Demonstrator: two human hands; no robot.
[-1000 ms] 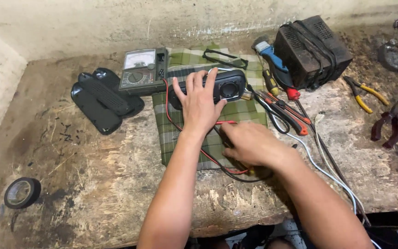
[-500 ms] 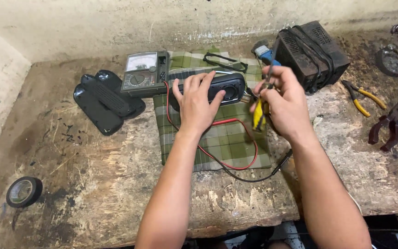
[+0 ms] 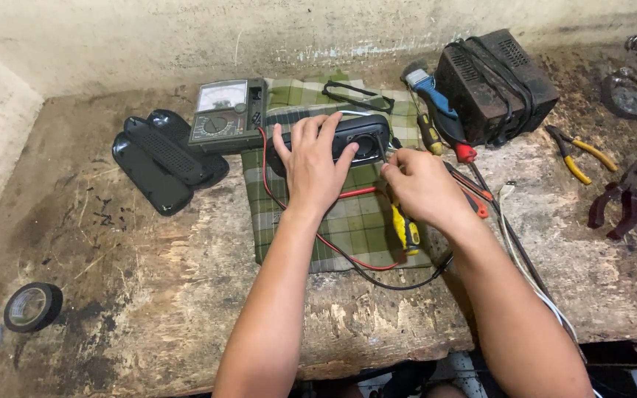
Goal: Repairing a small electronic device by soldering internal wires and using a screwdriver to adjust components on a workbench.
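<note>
My left hand (image 3: 315,163) lies flat on a black oblong speaker (image 3: 369,138), fingers spread, pressing it onto a green plaid cloth (image 3: 363,236). My right hand (image 3: 425,188) is shut on a yellow-handled screwdriver (image 3: 405,228). Its handle sticks out below the palm and its shaft points up at the speaker's right end. A red test lead (image 3: 348,194) and a black one curve across the cloth from an analogue multimeter (image 3: 223,114) at the cloth's upper left.
Black plastic covers (image 3: 160,158) lie left of the meter. A roll of black tape (image 3: 32,306) sits at the near left. A black box with cables (image 3: 495,81), a blue brush (image 3: 425,85), yellow pliers (image 3: 580,151) and dark red pliers (image 3: 617,199) crowd the right of the wooden bench.
My right hand left the lower cloth, took the yellow-handled screwdriver from the tools at right, and brought it to the speaker's right end. My left hand stayed on the speaker.
</note>
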